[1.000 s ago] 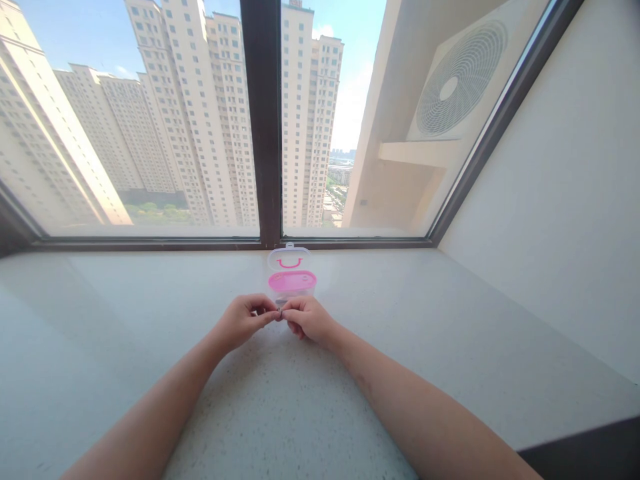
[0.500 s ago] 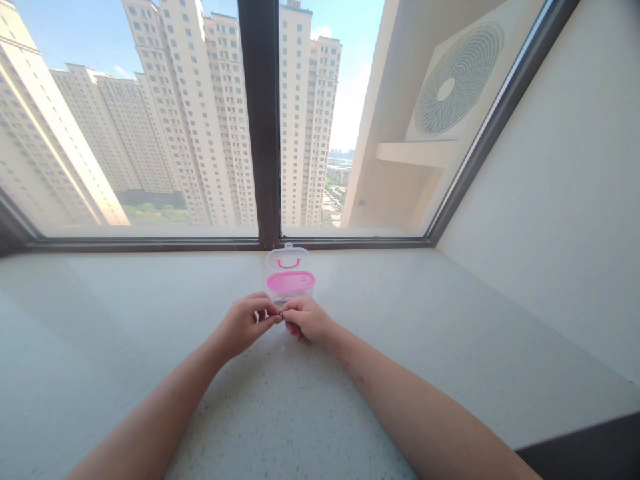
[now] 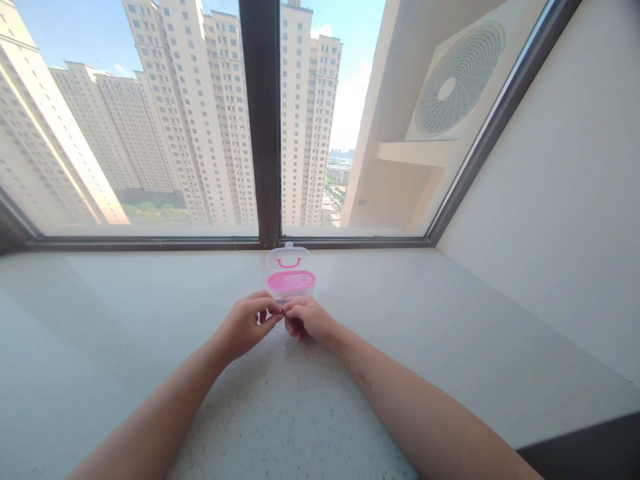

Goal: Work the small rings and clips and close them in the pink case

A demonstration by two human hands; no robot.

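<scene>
My left hand [image 3: 250, 321] and my right hand [image 3: 307, 318] meet fingertip to fingertip over the pale speckled sill. Both are closed in a pinch around a tiny dark thing [image 3: 283, 311] that is too small to name and mostly covered by the fingers. Just behind them stands a small clear plastic box [image 3: 293, 293] with a pink inner tray [image 3: 291, 281]. Its clear lid [image 3: 289, 259], with a pink handle, is tipped up at the back. My hands hide the lower front of the box.
The speckled white sill [image 3: 150, 300] spreads around my arms. A dark window frame [image 3: 267, 133] rises behind the box, and a white wall [image 3: 560, 200] bounds the right side. Outside stand tall buildings and an air-conditioner unit [image 3: 453, 83].
My fingertips have shifted very slightly, and less of the small dark thing shows between them. The box stays in place with its lid up.
</scene>
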